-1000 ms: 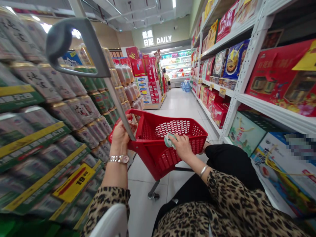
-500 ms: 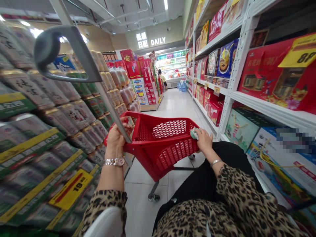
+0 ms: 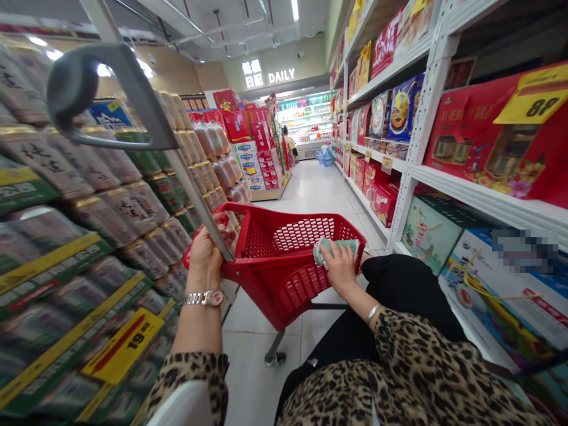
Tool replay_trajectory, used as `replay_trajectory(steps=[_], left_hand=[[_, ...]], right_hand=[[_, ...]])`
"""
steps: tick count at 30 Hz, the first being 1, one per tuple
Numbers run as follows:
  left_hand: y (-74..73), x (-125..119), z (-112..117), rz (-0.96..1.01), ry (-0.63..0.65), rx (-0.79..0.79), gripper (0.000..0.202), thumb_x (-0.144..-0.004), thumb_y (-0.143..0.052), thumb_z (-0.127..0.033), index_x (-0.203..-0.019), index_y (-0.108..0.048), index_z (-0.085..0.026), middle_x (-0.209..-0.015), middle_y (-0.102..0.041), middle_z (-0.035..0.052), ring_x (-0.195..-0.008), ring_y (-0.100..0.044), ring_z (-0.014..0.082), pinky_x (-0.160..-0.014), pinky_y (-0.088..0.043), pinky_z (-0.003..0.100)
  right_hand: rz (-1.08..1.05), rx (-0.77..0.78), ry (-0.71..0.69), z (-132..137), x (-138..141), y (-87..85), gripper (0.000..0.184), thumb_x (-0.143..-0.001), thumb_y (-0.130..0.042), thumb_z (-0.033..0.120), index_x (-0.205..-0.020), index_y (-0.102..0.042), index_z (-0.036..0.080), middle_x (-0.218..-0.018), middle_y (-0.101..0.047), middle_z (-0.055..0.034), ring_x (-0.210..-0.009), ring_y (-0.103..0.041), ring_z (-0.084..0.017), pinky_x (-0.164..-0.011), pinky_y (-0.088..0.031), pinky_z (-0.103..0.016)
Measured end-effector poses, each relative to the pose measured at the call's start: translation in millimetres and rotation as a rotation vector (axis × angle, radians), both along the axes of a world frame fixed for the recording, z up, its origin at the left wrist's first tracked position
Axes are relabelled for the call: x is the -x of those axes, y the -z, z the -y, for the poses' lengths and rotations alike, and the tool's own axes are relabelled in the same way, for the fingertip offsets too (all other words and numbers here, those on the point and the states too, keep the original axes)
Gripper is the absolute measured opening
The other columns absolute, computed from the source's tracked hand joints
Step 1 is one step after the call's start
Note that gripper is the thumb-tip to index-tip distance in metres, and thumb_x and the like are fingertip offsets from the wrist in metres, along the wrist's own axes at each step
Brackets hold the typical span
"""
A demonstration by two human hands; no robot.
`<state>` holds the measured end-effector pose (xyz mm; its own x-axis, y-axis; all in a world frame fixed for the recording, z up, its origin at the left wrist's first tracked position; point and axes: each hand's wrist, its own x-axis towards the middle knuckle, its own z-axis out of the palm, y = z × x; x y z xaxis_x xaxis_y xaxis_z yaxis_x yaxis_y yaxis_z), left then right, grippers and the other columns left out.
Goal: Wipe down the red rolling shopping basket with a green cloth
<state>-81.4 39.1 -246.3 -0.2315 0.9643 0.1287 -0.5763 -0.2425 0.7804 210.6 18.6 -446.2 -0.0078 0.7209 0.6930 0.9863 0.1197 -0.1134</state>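
Observation:
A red plastic shopping cart (image 3: 275,296) with perforated sides stands before me on the tiled floor. At its left end, my left hand (image 3: 208,245) is closed around the red rim beside the metal pole (image 3: 193,189); some of its fingers are hidden behind the pole. That pole carries a grey handle (image 3: 155,133) at the upper left. My right hand (image 3: 341,266) presses a pale green cloth (image 3: 354,244) onto the cart's near top rim, close to the right corner. Its fingers lie bent over the cloth.
Stacked drink packs (image 3: 128,207) line the left side, with a yellow price sign (image 3: 124,346). White shelves (image 3: 479,186) full of gift boxes rise close on the right. A tiled aisle (image 3: 306,183) leads to a lit cooler (image 3: 306,115), with a person near it.
My right hand has slid the cloth leftward along the near rim from the right corner, and more of the cloth shows. The left hand keeps its hold on the cart.

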Motion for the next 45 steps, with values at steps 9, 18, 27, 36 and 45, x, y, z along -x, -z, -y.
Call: replay_trajectory(steps=[9,18,27,36,45], left_hand=[[-5.1,-12,8,-0.010,0.028,0.022,0.012,-0.084,-0.056,-0.007,-0.076,-0.059,-0.017,-0.050,-0.047,-0.0068,-0.046,-0.049,0.0077,-0.055,-0.051,0.020],[-8.9,-8,12,-0.001,0.036,0.051,0.013,-0.088,-0.053,-0.009,-0.081,-0.060,-0.017,-0.052,-0.050,-0.0060,-0.046,-0.049,0.0071,-0.057,-0.051,0.019],[-11.5,-1,8,-0.022,-0.002,0.088,0.013,-0.090,-0.051,-0.011,-0.084,-0.059,-0.019,-0.052,-0.048,-0.0072,-0.044,-0.050,0.0074,-0.057,-0.053,0.020],[-8.8,13,-9,-0.040,-0.070,0.023,0.016,-0.086,-0.054,-0.007,-0.076,-0.054,-0.020,-0.053,-0.046,-0.0068,-0.048,-0.049,0.0077,-0.054,-0.048,0.017],[9.2,39,-28,-0.488,-0.896,-0.229,0.015,-0.089,-0.043,-0.009,-0.083,-0.048,-0.022,-0.077,-0.049,-0.0046,-0.066,-0.052,0.0095,-0.058,-0.039,0.019]], right_hand=[[0.015,0.036,-0.385,21,101,-64.9,0.049,-0.095,-0.051,0.012,-0.139,-0.060,0.031,-0.143,-0.058,-0.0082,-0.108,-0.054,-0.024,-0.104,-0.038,-0.044],[0.043,0.133,-0.364,16,80,-72.2,0.043,-0.098,-0.049,0.015,-0.136,-0.061,0.032,-0.130,-0.066,-0.0061,-0.093,-0.056,-0.021,-0.091,-0.038,-0.037],[0.017,0.167,-0.103,5,-16,-30.7,0.046,-0.094,-0.045,0.006,-0.128,-0.065,0.029,-0.137,-0.064,-0.0070,-0.112,-0.055,-0.024,-0.105,-0.027,-0.045],[-0.071,0.202,0.071,3,-49,-21.8,0.050,-0.089,-0.045,0.005,-0.128,-0.065,0.029,-0.134,-0.065,-0.0078,-0.115,-0.056,-0.024,-0.108,-0.026,-0.046],[0.053,0.161,0.025,25,-15,-30.5,0.037,-0.092,-0.049,0.010,-0.121,-0.068,0.024,-0.101,-0.067,-0.0089,-0.089,-0.053,-0.023,-0.094,-0.033,-0.041]])
